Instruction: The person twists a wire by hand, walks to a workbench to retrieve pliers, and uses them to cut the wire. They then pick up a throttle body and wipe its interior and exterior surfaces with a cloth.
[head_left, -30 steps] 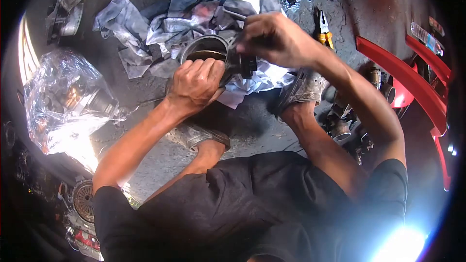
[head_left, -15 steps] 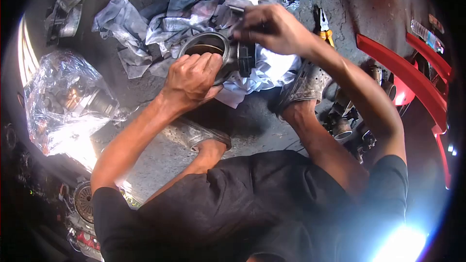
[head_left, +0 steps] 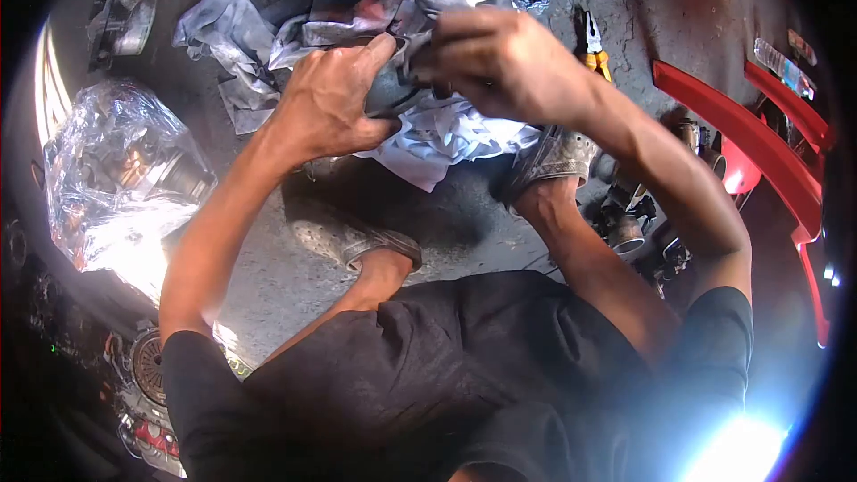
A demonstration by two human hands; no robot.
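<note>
A grey metal housing [head_left: 389, 89] is held over crumpled rags, partly hidden by my hands. My left hand [head_left: 335, 100] wraps round its left side, with the thumb below and the fingers on top. My right hand [head_left: 500, 58] is at the housing's right side, its fingers curled and smeared by motion; what they hold, if anything, cannot be made out. Grey and white rags [head_left: 428, 147] lie beneath and beyond the part.
Yellow-handled pliers [head_left: 594, 46] lie right of the rags. A plastic-wrapped bundle of parts [head_left: 129, 178] sits at left. Red curved panels [head_left: 741, 120] and metal parts [head_left: 628, 234] are at right. My shoes [head_left: 353, 245] stand below the rags.
The housing has turned, so its round opening no longer faces up to view. My left hand has shifted slightly left and up, its thumb now spread. My right hand has moved slightly closer to the part.
</note>
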